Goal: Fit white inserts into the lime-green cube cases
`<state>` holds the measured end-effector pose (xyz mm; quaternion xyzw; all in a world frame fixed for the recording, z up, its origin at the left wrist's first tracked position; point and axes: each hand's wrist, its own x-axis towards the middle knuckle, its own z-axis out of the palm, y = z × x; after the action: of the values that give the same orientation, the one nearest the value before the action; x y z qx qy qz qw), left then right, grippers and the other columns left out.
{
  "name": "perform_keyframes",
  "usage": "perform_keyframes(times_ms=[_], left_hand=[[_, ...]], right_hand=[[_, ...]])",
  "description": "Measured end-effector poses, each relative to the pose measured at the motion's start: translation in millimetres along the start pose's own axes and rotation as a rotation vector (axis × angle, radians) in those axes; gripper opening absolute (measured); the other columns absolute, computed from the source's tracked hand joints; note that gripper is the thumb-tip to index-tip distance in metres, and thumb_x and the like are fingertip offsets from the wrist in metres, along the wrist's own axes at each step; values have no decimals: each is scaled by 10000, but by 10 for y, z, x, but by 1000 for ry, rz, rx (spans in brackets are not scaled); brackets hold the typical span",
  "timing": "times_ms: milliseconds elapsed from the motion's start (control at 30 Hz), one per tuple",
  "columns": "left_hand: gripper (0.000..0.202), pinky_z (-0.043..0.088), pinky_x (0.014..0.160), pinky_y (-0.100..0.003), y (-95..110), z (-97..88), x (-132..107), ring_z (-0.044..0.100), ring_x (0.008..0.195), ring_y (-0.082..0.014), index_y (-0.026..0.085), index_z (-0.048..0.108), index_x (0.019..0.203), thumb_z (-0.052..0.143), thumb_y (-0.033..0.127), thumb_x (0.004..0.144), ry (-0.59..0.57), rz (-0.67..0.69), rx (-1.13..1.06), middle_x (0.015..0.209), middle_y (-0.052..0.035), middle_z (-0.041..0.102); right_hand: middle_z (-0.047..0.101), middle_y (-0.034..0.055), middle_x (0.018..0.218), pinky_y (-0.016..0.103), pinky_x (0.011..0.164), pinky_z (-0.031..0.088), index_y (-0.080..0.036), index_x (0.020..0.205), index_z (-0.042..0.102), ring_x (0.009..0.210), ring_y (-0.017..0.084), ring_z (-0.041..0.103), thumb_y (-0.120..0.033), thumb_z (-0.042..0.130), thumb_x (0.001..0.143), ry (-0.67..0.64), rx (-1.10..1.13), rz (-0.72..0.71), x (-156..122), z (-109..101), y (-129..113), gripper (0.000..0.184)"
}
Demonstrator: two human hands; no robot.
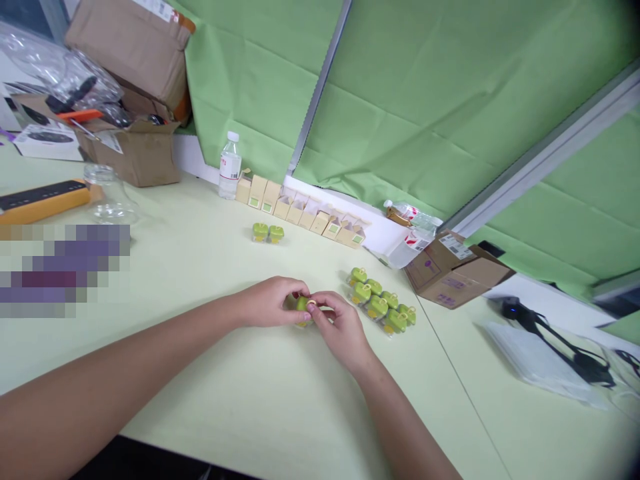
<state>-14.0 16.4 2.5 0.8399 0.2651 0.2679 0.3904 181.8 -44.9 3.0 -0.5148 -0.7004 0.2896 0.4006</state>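
Note:
Near the middle of the table, my left hand (277, 303) grips a small clear container with a green lid (302, 305) from its left side. My right hand (341, 325) pinches a small pale ring at the top of that same lid; the fingers hide much of the container. To the right of my hands stand several like green-lidded containers (377, 307) in a tight group, with pale loops on their lids. Two more green-lidded containers (269, 233) sit side by side further back.
A row of small beige boxes (299, 210), several with raised flaps, lines the back edge beside an upright water bottle (230, 167). Bottles (413, 243) and a cardboard box (453, 270) stand at back right. A power strip (47, 200) and a clear jar (107, 193) lie left.

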Motion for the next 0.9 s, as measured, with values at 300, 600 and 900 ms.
perform_keyframes(times_ms=[300,600,900], left_hand=[[319,477,869,-324,-78,-21,-12,613,1042,-233,224,623,1099,579,460,888,64,-14,131,1127,-60,667],[277,473,866,-311,-139,-40,-26,624,1006,-220,219,641,1098,563,374,881,18,6,228,1129,-52,665],[252,498,831,-318,-127,-59,-21,640,974,-223,223,651,1068,559,351,872,33,13,242,1108,-52,676]], right_hand=[[652,48,896,314,728,456,-218,881,605,855,207,603,-212,475,958,-18,-600,4,33,-418,-32,151],[664,68,784,284,605,333,-200,797,593,728,217,588,-159,487,914,49,-996,281,43,-855,88,163],[714,75,881,315,664,413,-208,945,670,769,230,642,-155,512,879,106,-978,240,25,-927,153,179]])
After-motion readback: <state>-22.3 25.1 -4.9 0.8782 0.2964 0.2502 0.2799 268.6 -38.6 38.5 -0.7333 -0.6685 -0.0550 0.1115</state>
